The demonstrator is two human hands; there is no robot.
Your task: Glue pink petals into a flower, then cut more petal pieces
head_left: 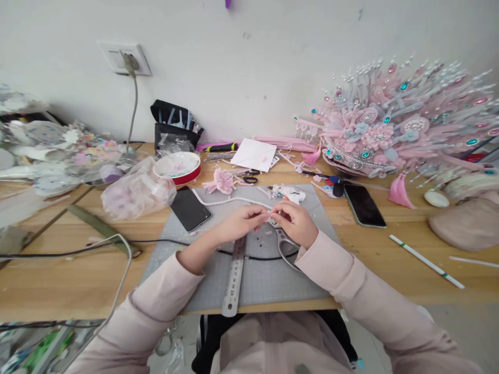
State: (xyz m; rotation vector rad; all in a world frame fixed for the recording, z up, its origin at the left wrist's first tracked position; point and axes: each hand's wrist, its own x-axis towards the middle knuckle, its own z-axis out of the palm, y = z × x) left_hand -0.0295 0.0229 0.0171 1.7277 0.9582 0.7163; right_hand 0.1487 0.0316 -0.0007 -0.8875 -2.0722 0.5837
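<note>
My left hand [249,220] and my right hand [295,221] meet over the grey cutting mat [257,283], fingertips pinched together. Between them is a tiny pale piece, mostly hidden by the fingers. A white cord-like strip [234,199] curves along the mat and runs behind my fingers; whether I hold its end I cannot tell. Beneath my right hand lie scissors [284,244] with grey handles. A steel ruler [234,283] points toward me below my left hand. Just beyond the hands rests a white glue gun [290,194], with a pink fluffy flower [220,181] farther left.
A large pink beaded headdress [374,124] fills the back right. Phones lie left [190,209] and right [364,205] of my hands. A red-rimmed ribbon roll [187,176], a plastic bag [136,192] and a black case [177,124] stand back left. A black cable [163,240] crosses the mat.
</note>
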